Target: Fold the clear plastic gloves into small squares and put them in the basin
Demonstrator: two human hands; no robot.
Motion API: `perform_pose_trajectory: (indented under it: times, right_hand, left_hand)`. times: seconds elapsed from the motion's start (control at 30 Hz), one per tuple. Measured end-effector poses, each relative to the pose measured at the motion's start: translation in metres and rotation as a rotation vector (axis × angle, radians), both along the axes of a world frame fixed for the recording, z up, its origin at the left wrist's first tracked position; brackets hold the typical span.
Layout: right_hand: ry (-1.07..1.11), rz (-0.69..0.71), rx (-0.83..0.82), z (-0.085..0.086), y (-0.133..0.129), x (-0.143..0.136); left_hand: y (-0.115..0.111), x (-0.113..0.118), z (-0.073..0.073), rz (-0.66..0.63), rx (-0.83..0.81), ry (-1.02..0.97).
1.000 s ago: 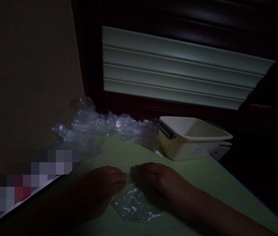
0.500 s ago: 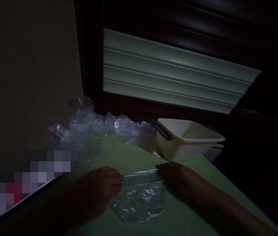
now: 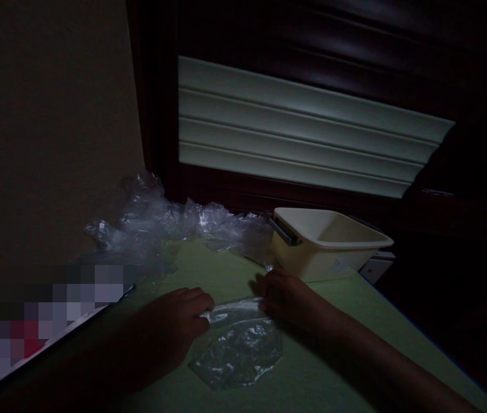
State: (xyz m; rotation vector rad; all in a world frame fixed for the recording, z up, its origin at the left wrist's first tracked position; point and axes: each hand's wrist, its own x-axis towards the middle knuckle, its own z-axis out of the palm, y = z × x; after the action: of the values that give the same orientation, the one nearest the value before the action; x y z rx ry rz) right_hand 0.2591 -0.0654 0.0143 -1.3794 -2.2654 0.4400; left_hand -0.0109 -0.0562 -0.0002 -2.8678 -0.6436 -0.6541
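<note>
A clear plastic bag [image 3: 241, 350] lies crinkled on the green tabletop [image 3: 312, 367], its top edge stretched between my two hands. My left hand [image 3: 178, 321] pinches the upper left corner between thumb and fingers. On the other side, my right hand [image 3: 284, 295] has its fingers bent at the upper right corner, with the fingertips pressed on the edge. Dim light hides the finer detail of the fingers. Whether anything is inside the bag I cannot tell.
A cream plastic bin [image 3: 320, 252] with dark handles stands at the back right. Crumpled clear plastic bags [image 3: 209, 221] are heaped along the back and left. A small white object [image 3: 378, 267] sits behind the bin. Dark wooden panelling with pale slats [image 3: 290, 132] rises behind.
My right hand has shifted slightly left and up, its fingers more curled along the bag's edge. The bag has moved a little left, and its top edge is less taut.
</note>
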Motion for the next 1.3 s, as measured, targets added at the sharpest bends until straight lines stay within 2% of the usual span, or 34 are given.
perform_pose_trajectory:
  times: [0.13, 0.27, 0.33, 0.47, 0.53, 0.67, 0.77, 0.87, 1.07, 1.2, 1.3]
  right_hand:
    - [0.103, -0.026, -0.039, -0.003, -0.008, -0.003]
    - [0.263, -0.028, 0.0, -0.004, -0.012, -0.001]
    - [0.332, -0.035, 0.045, -0.004, -0.012, 0.0]
    - [0.427, -0.061, 0.065, -0.005, -0.011, 0.0]
    - [0.462, -0.078, 0.017, -0.007, -0.011, 0.001]
    - [0.489, -0.073, -0.186, -0.011, -0.008, 0.005]
    - [0.442, -0.065, -0.243, -0.012, -0.007, 0.007]
    - [0.385, -0.072, -0.241, -0.01, -0.006, 0.005]
    - [0.363, -0.086, -0.194, -0.014, -0.005, 0.001]
    - [0.425, -0.06, -0.218, -0.015, -0.004, 0.002]
    - [0.38, -0.058, -0.179, -0.015, -0.005, 0.002]
  left_hand:
    - [-0.004, 0.003, 0.004, 0.101, -0.195, -0.197]
    - [0.001, 0.003, -0.008, 0.228, -0.338, -0.384]
    - [0.005, 0.002, -0.014, 0.227, -0.391, -0.387]
    - [0.012, 0.004, -0.019, 0.133, -0.418, -0.364]
    - [0.014, 0.004, -0.019, 0.125, -0.403, -0.387]
    - [0.013, 0.004, -0.015, 0.18, -0.42, -0.374]
    - [0.011, 0.004, -0.008, 0.196, -0.442, -0.318]
    - [0.009, 0.003, -0.002, 0.207, -0.476, -0.286]
    - [0.003, 0.002, 0.001, 0.334, -0.594, -0.312]
    - [0.004, 0.003, -0.002, 0.298, -0.588, -0.309]
    - [0.006, 0.005, -0.007, 0.267, -0.538, -0.333]
